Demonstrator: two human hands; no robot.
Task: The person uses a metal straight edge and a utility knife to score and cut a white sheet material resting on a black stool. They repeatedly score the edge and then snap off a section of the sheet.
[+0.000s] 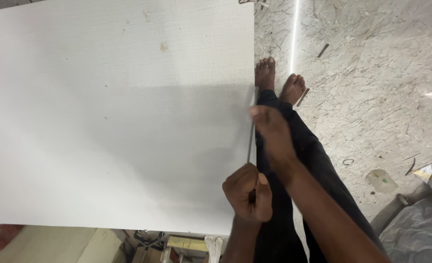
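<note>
A large white board lies flat and fills the left of the view. A thin metal file runs along its right edge. My left hand is a fist shut on the file's near end, at the board's near right corner. My right hand presses on the file's far end with its fingers, just beside the board's edge. Below the hands are my dark trousers and bare feet on the floor.
A pale marble floor lies to the right, strewn with small strips and scraps. A grey plastic sack sits at the bottom right. Under the board's near edge are wooden pieces and clutter.
</note>
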